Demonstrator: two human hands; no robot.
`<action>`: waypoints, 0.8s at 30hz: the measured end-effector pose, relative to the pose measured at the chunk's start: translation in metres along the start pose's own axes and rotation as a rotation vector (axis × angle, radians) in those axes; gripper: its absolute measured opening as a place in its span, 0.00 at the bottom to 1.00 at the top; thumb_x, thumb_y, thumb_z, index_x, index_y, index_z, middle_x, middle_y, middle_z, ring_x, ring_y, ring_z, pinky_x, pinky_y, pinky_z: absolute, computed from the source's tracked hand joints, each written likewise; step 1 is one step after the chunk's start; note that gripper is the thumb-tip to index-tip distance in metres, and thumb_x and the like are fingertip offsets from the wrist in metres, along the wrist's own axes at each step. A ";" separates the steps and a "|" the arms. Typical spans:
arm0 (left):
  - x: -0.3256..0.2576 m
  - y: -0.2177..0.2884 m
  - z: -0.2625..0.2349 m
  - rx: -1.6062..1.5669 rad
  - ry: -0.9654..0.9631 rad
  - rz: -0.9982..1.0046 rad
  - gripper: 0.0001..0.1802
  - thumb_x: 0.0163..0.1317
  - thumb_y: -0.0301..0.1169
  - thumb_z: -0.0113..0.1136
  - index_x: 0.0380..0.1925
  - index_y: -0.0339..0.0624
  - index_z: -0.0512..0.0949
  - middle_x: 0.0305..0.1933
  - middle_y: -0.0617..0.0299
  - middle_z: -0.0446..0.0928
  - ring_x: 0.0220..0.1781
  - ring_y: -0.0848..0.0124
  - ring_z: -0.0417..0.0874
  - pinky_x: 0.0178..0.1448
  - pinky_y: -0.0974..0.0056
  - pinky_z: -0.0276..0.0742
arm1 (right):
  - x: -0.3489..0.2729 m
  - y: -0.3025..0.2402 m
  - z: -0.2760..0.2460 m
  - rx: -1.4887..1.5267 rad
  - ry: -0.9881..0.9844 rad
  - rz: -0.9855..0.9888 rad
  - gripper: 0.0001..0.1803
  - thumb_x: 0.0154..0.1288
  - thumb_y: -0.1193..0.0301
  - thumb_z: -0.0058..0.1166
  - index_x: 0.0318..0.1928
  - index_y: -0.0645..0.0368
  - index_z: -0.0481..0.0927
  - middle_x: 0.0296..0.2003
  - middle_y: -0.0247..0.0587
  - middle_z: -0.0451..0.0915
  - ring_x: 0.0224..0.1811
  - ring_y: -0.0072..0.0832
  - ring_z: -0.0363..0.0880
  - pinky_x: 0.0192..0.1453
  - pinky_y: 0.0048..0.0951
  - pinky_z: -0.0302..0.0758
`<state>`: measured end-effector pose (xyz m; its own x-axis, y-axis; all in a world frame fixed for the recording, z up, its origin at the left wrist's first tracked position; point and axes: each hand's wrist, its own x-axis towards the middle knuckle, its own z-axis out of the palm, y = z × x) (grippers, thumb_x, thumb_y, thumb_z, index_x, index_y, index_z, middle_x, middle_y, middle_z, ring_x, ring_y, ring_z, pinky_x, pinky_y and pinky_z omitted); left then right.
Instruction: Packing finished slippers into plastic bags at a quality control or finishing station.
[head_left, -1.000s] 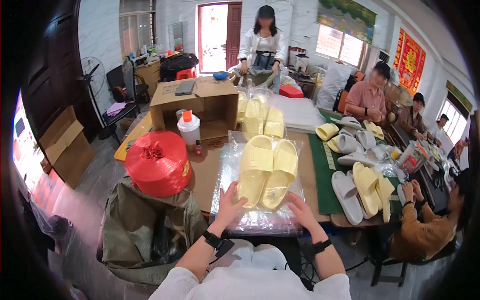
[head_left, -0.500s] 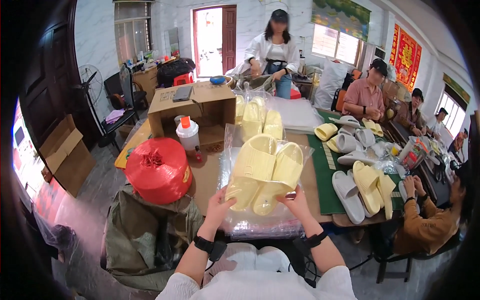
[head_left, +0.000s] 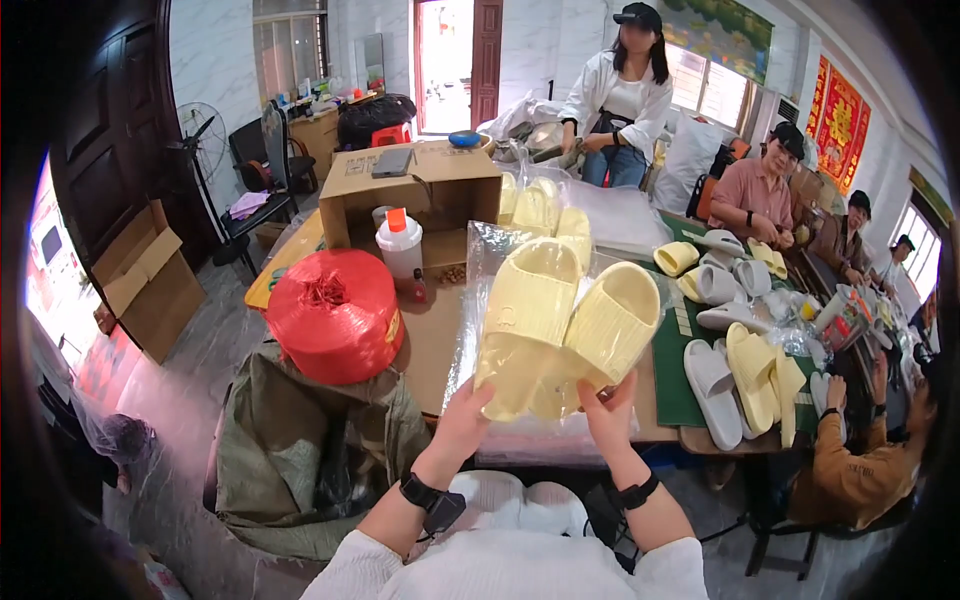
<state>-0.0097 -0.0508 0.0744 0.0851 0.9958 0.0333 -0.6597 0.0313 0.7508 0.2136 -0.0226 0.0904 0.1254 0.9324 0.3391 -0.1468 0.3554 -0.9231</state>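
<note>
Above the near worktop (head_left: 430, 340), left hand (head_left: 462, 420) and right hand (head_left: 610, 408) pinch the bagged yellow slippers (head_left: 560, 325); bagging seems underway.

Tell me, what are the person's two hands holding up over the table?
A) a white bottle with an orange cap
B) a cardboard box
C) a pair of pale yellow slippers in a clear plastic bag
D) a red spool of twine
C: the left hand and right hand grip the bagged yellow slippers from below; the red spool sits apart, untouched.
</note>
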 end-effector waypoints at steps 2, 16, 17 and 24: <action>-0.003 -0.010 0.002 0.006 -0.043 -0.048 0.27 0.70 0.31 0.57 0.66 0.36 0.64 0.62 0.59 0.74 0.61 0.68 0.77 0.62 0.65 0.74 | -0.004 0.004 0.001 -0.013 -0.003 0.057 0.28 0.63 0.80 0.60 0.59 0.59 0.60 0.46 0.40 0.75 0.39 0.22 0.79 0.35 0.22 0.78; -0.057 0.049 -0.052 0.379 0.077 0.203 0.35 0.59 0.25 0.67 0.67 0.36 0.67 0.61 0.61 0.75 0.62 0.72 0.74 0.67 0.63 0.68 | -0.008 0.036 -0.042 -0.445 -0.535 -0.084 0.53 0.43 0.69 0.79 0.69 0.61 0.62 0.66 0.49 0.66 0.73 0.41 0.59 0.75 0.42 0.58; -0.071 0.077 -0.066 0.482 0.090 0.177 0.36 0.57 0.25 0.68 0.67 0.36 0.67 0.61 0.62 0.76 0.62 0.72 0.75 0.67 0.63 0.69 | -0.006 0.031 -0.044 -0.677 -0.504 -0.132 0.51 0.44 0.66 0.78 0.68 0.62 0.63 0.66 0.53 0.66 0.73 0.47 0.59 0.75 0.43 0.58; -0.236 0.268 -0.157 1.042 0.340 -0.182 0.31 0.53 0.27 0.71 0.59 0.37 0.74 0.53 0.66 0.79 0.55 0.76 0.77 0.61 0.66 0.73 | 0.001 0.065 -0.080 -0.897 -0.566 -0.142 0.47 0.45 0.61 0.75 0.65 0.65 0.68 0.68 0.56 0.64 0.72 0.53 0.59 0.76 0.45 0.58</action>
<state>-0.3238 -0.2642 0.1643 -0.1973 0.9604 -0.1967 0.3054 0.2508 0.9186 0.2824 -0.0039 0.0162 -0.4229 0.8630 0.2764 0.6371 0.5001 -0.5865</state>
